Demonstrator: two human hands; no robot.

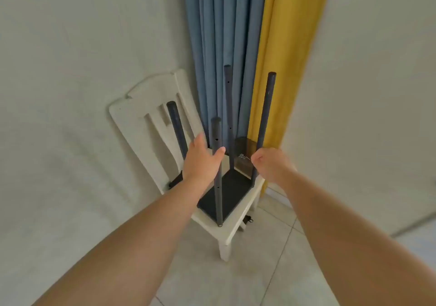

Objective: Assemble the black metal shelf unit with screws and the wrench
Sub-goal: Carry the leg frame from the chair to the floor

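Shelf unit on white chair

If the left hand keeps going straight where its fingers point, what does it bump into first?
Probably the nearest black pole. The open left hand is right beside it, thumb already at the pole, fingers aimed up and forward. Past it stands the white chair back, though depth is hard to judge.

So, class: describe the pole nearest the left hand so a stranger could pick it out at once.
Find the white chair in the corner by the blue curtain. A black shelf sits on its seat with four poles rising from it. The pole is the nearest one, at the shelf's front corner; the left hand's thumb touches it.
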